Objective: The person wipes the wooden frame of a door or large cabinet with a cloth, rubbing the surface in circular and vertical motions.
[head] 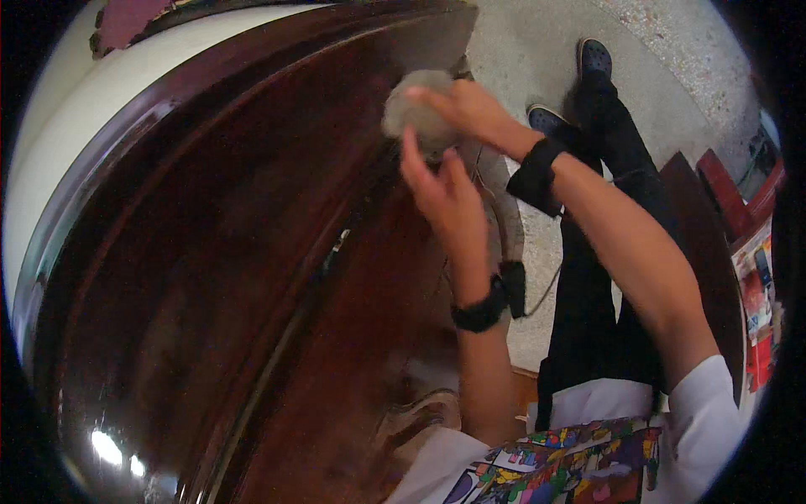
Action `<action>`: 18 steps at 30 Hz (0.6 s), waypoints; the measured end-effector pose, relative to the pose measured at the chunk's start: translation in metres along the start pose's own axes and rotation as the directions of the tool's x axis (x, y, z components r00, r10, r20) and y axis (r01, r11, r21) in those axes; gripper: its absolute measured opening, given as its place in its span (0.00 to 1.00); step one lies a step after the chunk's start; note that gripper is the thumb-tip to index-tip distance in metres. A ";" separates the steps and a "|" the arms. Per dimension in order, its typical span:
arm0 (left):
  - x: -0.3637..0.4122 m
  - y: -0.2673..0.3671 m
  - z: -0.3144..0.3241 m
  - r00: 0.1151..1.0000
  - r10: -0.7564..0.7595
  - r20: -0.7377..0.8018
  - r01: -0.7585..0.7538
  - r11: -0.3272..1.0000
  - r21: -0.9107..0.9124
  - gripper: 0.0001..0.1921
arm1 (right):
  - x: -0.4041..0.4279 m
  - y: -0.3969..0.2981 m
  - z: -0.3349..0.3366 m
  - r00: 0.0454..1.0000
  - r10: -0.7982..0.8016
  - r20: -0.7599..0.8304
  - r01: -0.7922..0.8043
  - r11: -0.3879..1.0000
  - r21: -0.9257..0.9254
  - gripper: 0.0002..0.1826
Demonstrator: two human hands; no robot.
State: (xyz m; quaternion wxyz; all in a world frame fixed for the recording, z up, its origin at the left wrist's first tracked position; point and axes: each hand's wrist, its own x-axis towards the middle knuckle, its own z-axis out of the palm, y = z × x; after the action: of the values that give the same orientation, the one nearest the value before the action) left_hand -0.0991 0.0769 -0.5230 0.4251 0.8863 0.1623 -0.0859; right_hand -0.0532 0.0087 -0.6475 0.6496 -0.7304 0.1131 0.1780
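Note:
My right hand [475, 110] grips a greyish-beige wad [419, 116], fluffy or cloth-like, with its thumb laid across the top. Just below it, my left hand [444, 189] has its fingers spread, the tips overlapping the wad's lower edge; blur hides whether they grip it. Both hands are over the right-hand side of a large glossy dark-brown wooden piece of furniture [208, 252]. A small pale metal fitting [341, 240] sits along its long seam. Each wrist wears a black band, and the left one [482, 312] carries a small black box with a thin cable.
Pale speckled floor [516, 44] lies to the right, where my dark clogs [595, 58] stand. A dark wooden panel [708, 271] and a red frame [724, 195] are at the right rim. A white wall [69, 145] borders the furniture's far left side.

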 end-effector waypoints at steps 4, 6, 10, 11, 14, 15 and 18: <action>0.006 0.014 -0.029 0.971 -0.129 0.204 0.097 0.982 0.160 0.27 | -0.023 -0.004 -0.017 0.984 0.053 0.171 -0.034 0.993 -0.110 0.16; -0.007 0.025 -0.037 0.991 -0.013 0.135 -0.006 0.990 0.139 0.26 | -0.032 -0.032 -0.026 0.991 -0.096 0.096 0.103 0.992 -0.071 0.16; -0.015 0.049 -0.024 0.980 0.197 0.002 -0.196 0.977 0.089 0.28 | 0.006 -0.038 -0.025 0.899 -0.438 -0.028 0.426 0.887 -0.179 0.21; -0.015 0.054 -0.018 0.976 0.218 -0.004 -0.217 0.972 0.086 0.28 | 0.016 -0.042 -0.031 0.875 -0.483 0.030 0.470 0.834 -0.289 0.23; -0.016 0.059 -0.015 0.979 0.003 0.203 -0.031 0.991 0.132 0.28 | 0.010 -0.007 -0.039 0.905 -0.419 -0.073 0.368 0.857 -0.360 0.18; -0.019 0.056 -0.018 0.970 -0.032 0.242 -0.007 0.987 0.158 0.29 | 0.001 -0.017 -0.044 0.992 -0.076 -0.098 0.084 0.993 0.084 0.23; -0.036 0.050 -0.008 0.979 -0.034 0.200 0.002 0.988 0.156 0.28 | -0.021 -0.032 -0.054 0.985 0.167 -0.049 -0.163 0.985 0.063 0.47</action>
State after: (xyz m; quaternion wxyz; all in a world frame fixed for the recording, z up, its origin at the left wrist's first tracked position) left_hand -0.1144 0.0463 -0.4716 0.3683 0.9019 0.1190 -0.1918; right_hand -0.0540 -0.0423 -0.6048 0.6506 -0.7036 0.1959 0.2081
